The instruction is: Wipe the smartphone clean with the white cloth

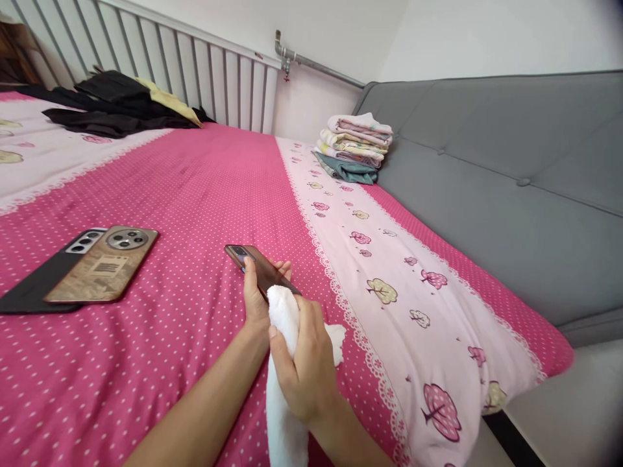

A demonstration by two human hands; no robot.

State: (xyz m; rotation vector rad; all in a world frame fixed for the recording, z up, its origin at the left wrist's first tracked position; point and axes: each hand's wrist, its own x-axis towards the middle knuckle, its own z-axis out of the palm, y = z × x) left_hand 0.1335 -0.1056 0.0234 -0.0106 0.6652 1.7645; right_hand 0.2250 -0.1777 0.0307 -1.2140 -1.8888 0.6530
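Note:
My left hand (257,293) grips a dark phone (253,262), back side up, just above the pink dotted bedsheet (204,188). Fingers wrap its edges. My right hand (304,363) is closed around a white cloth (285,389), whose upper end presses on the near end of the phone. The rest of the cloth hangs down toward the bottom edge of the view.
Two more phones lie face down at the left, a brown one (104,264) overlapping a black one (36,285). Dark clothes (109,104) are heaped at the far left. A stack of folded cloths (356,146) sits by the grey sofa back (511,175).

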